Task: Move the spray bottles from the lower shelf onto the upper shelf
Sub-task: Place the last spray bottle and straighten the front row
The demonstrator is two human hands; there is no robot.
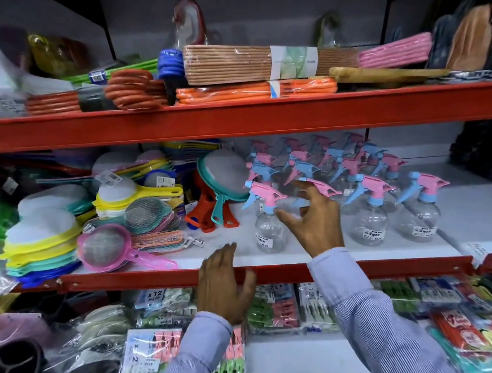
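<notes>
Several clear spray bottles with pink and blue trigger heads stand in rows on the middle shelf [273,255]. My right hand [314,219] is open, fingers spread around the front bottle it hides, whose pink trigger [325,187] shows above the fingers; I cannot tell if it touches. Left of it stands another front bottle [266,224]; two more [367,212] [422,209] stand to the right. My left hand [225,281] rests open on the shelf's red front edge [129,280]. The upper shelf [234,117] is packed with goods.
Stacked plastic sieves [42,244] and a teal-rimmed strainer [223,176] fill the middle shelf's left part. On the upper shelf lie bundled hangers [247,61], orange bundles [255,91] and a wooden board [388,74]. Packets of clothes pegs [166,311] crowd the bottom shelf.
</notes>
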